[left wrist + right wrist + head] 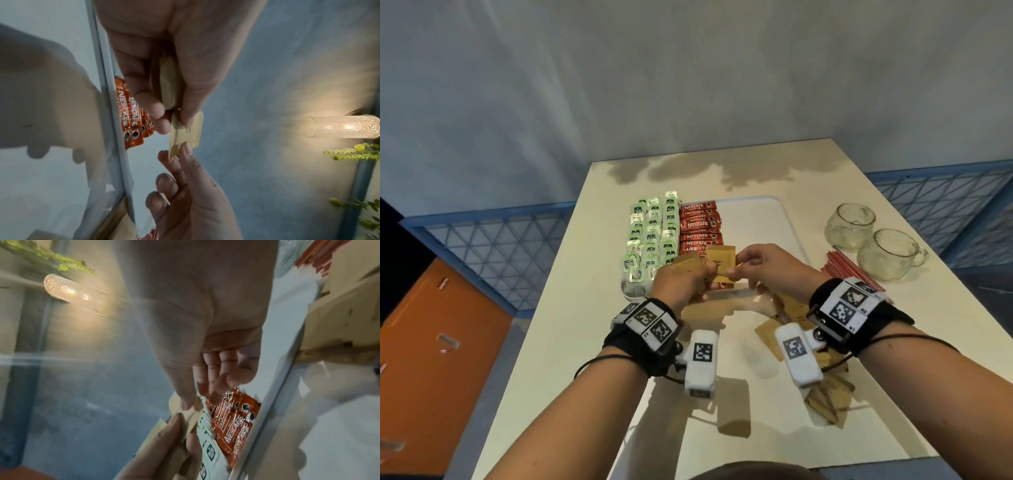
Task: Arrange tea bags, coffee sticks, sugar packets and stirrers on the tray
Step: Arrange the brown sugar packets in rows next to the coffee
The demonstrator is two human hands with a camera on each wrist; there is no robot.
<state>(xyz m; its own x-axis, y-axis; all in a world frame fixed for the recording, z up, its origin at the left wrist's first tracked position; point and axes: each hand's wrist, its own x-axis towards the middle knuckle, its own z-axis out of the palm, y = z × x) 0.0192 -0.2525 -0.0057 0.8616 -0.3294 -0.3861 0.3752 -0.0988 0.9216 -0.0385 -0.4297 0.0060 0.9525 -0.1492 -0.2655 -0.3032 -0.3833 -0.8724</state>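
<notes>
A white tray (756, 219) holds rows of green tea bags (654, 233) at its left and red coffee sticks (698, 226) beside them. Above the tray's near edge my left hand (705, 272) grips a small stack of brown sugar packets (688, 263). My right hand (734, 270) pinches one brown sugar packet (720, 263) between thumb and fingers, right against that stack. The left wrist view shows the stack (166, 81) edge-on in my fingers and the single packet (185, 134) below it. In the right wrist view the coffee sticks (234, 423) lie under the hands.
Red stirrers (849, 270) lie on the table right of the tray, next to two glass cups (849, 226) (890, 253). Loose brown sugar packets (825, 397) are scattered on the table under my right wrist. The tray's right half (763, 233) is bare.
</notes>
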